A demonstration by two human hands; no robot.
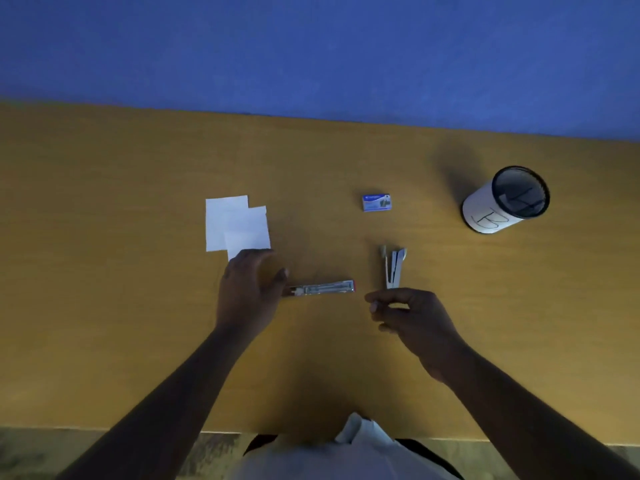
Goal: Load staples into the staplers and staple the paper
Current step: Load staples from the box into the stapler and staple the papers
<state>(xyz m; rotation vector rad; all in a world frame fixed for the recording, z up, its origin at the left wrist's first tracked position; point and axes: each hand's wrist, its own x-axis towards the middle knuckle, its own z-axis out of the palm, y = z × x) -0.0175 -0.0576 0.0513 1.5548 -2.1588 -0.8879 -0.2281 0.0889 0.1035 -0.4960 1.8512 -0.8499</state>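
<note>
Two overlapping white paper sheets (230, 221) lie left of centre on the yellow table (104, 271). My left hand (249, 289) hovers palm down with relaxed fingers, its fingertips at the papers' near edge and its thumb by the left end of a silver stapler with a red tip (322, 288) lying sideways. A second silver stapler (394, 268) lies opened, pointing away from me. Just in front of its near end, my right hand (412, 317) pinches a small pale strip (398, 308), seemingly staples, between thumb and fingers. A blue staple box (376, 202) sits beyond.
A black mesh pen cup with a white paper label (502, 206) stands at the far right. A blue wall (311, 46) runs along the table's far edge. The table's near edge (104, 427) is close to my body.
</note>
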